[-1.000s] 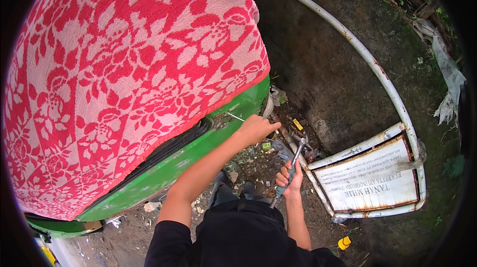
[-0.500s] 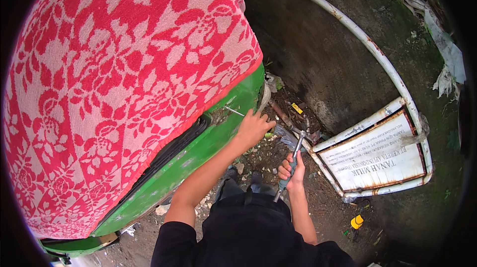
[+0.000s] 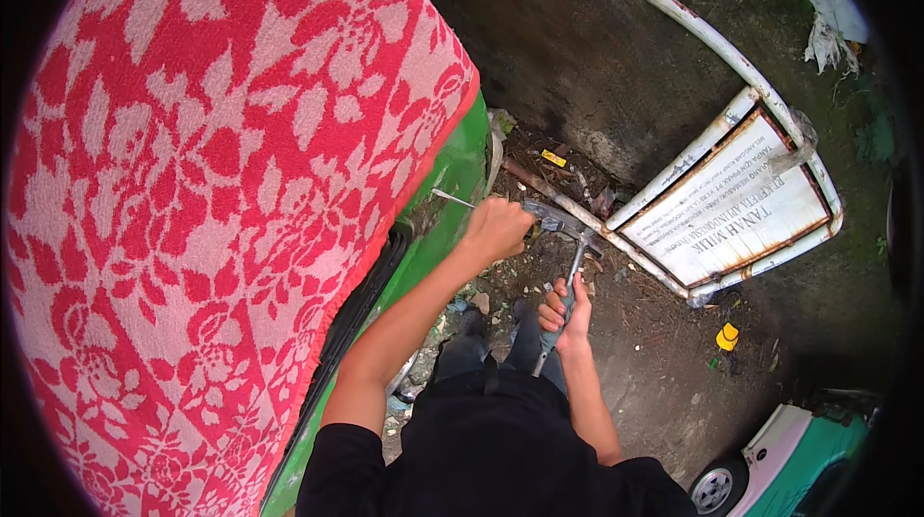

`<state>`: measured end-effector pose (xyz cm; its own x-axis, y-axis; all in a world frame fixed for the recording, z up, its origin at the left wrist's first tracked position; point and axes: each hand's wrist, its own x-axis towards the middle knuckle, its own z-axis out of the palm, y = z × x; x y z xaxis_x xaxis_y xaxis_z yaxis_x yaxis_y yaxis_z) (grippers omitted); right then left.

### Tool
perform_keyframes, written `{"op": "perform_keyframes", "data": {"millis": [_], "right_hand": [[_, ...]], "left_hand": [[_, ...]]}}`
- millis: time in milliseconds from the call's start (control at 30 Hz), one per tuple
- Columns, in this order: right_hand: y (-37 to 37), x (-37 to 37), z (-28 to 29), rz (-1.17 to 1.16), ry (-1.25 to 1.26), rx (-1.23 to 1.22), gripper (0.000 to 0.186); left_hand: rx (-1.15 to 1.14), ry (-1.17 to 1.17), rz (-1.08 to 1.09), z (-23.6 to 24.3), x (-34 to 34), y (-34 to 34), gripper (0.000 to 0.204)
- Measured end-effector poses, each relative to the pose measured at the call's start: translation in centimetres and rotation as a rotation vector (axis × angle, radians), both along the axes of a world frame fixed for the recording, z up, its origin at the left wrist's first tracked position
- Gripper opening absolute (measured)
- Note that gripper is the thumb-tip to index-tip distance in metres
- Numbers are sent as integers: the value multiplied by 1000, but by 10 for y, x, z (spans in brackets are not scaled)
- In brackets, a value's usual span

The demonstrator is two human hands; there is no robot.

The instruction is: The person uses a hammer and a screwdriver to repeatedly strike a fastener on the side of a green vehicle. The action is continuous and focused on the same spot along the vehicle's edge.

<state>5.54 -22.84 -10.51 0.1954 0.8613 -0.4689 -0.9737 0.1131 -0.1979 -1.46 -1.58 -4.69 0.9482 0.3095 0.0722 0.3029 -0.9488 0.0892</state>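
My left hand [image 3: 499,227] is closed round a screwdriver-like tool; its slim metal shaft [image 3: 454,197] sticks out to the left, and the fist hides its handle. The tip is at the worn green metal panel [image 3: 460,166], where I cannot tell whether it touches. In my right hand [image 3: 568,311], fingers wrapped round its grey grip, is a hammer [image 3: 577,267]. Its metal head points up and away from me, just right of my left fist and apart from it. A red and pink floral cloth [image 3: 241,180] covers most of the green body beside my left arm.
A rusty white tubular frame with a sign panel [image 3: 736,204] leans at the right, near the hammer head. Behind it rises a dark mossy wall [image 3: 597,64]. Rubble and a yellow object [image 3: 727,336] lie on the dirt. A white and green vehicle [image 3: 784,459] stands at lower right.
My view has shifted, bringing the vehicle into sight. My left fingers have closed more tightly round the tool. The hammer head now appears nearer my left fist, both tools still held.
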Motion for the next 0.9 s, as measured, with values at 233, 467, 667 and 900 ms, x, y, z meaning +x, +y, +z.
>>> {"op": "perform_keyframes", "data": {"millis": [233, 467, 667, 900], "right_hand": [[-11, -26, -13, -36, 90, 99, 46], [-17, -33, -26, -96, 571, 504, 43], [-16, -42, -12, 64, 447, 395, 43], [-24, -38, -16, -330, 344, 73, 45]], "left_hand": [[32, 50, -48, -7, -6, 2, 12], [17, 75, -89, 0, -12, 5, 16], [25, 75, -103, 3, -11, 3, 17], [31, 115, -107, 2, -13, 2, 17]]}}
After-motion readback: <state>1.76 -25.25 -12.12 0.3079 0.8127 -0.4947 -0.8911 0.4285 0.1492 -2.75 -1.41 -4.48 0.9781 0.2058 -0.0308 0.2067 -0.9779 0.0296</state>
